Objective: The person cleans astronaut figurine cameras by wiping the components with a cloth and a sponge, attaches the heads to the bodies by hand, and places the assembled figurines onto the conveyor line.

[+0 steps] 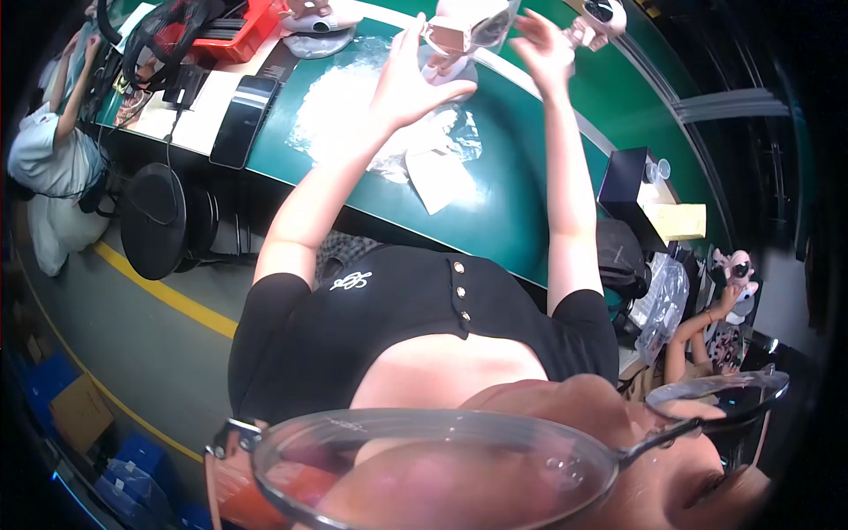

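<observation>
Near the top edge stands a pale pink and white figure (pixel 449 39), perhaps a toy or small robot, on a greyish base; its upper part is cut off. My left hand (pixel 408 84) is at its left side, fingers stretched upward against or very near it and thumb spread away. On the other side, my right hand (pixel 543 55) is raised with fingers apart, a gap between it and the figure. Below lie crumpled clear plastic wrap (pixel 349 110) and a white card or paper (pixel 439 179) on the green table (pixel 503 190).
A similar pink figure (pixel 603 22) stands right of my right hand. At left are a black phone (pixel 245 121), a red bin (pixel 252 35) and another figure (pixel 320 22). A black stool (pixel 157 221) and a dark box (pixel 625 181) flank me. Other people work at both sides.
</observation>
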{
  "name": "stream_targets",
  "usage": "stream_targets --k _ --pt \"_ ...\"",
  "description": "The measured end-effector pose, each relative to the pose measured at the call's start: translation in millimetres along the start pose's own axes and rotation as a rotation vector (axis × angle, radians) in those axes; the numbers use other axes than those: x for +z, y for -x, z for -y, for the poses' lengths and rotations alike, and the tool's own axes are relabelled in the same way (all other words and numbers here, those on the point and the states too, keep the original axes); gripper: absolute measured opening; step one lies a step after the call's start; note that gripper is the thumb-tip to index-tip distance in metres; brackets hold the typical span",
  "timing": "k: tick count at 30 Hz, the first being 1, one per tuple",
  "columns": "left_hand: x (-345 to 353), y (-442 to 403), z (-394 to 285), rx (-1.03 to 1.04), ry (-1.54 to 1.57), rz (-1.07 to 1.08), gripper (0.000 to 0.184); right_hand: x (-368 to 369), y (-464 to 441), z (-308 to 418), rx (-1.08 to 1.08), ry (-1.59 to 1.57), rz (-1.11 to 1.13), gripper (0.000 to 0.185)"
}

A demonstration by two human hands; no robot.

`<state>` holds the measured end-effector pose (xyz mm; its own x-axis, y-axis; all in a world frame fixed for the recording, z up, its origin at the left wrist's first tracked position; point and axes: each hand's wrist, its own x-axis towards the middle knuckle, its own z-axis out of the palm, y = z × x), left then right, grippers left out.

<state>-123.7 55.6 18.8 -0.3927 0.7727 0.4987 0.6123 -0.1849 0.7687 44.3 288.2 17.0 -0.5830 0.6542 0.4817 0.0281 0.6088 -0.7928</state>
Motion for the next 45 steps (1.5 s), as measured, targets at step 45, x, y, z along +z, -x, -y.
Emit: stream_targets --k 45 --pt "95 27 -67 0.355 1.102 0.308 0.084 10 222 218 -0.072 0.618 -0.467 0.083"
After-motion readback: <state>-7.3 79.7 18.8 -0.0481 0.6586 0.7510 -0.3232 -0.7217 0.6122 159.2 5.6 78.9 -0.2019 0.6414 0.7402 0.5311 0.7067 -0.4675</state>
